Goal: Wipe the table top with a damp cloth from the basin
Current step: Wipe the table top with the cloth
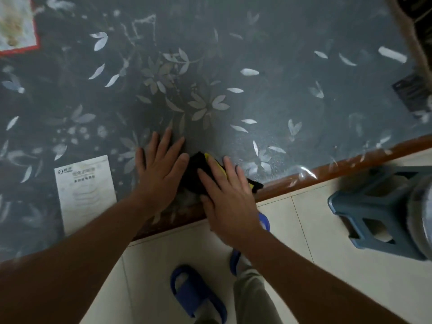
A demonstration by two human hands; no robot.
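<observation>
The table top [280, 94] is dark blue-grey with a pale leaf pattern under a clear cover, edged in brown wood. A black and yellow cloth [194, 174] lies near the front edge. My right hand [226, 190] presses flat on the cloth, fingers spread, covering most of it. My left hand [159, 169] lies flat on the table just left of the cloth, its fingers apart and its index finger touching the cloth's edge. No basin is in view.
A white printed leaflet [86, 192] lies on the table left of my left arm. A red-edged picture [16, 24] sits at the far left corner. A dark flat object [411, 92] rests at the right edge. A blue plastic stool [378, 206] stands on the tiled floor.
</observation>
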